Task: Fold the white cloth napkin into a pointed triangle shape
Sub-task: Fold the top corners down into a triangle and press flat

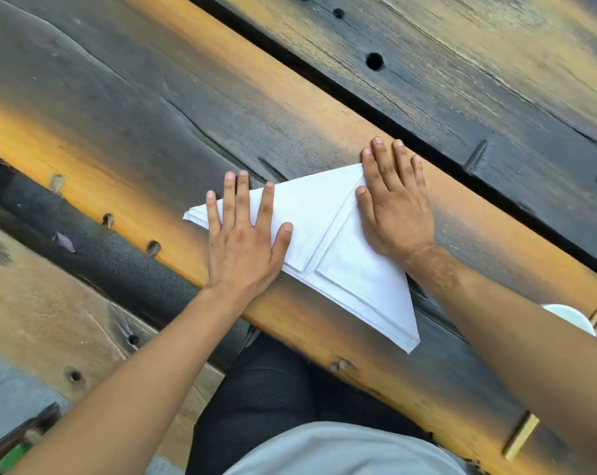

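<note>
The white cloth napkin (328, 241) lies folded into a flat triangle on a plank of the wooden table (153, 108), one point aimed at the near edge, with layered hems showing down its middle. My left hand (244, 234) rests flat on its left part, fingers spread. My right hand (393, 200) presses flat on its upper right corner, fingers extended past the cloth onto the wood. Neither hand grips anything.
The table is made of dark and orange weathered planks with gaps and bolt holes (374, 61). A white bowl-like object (571, 318) peeks out behind my right forearm. My lap is below the table's near edge.
</note>
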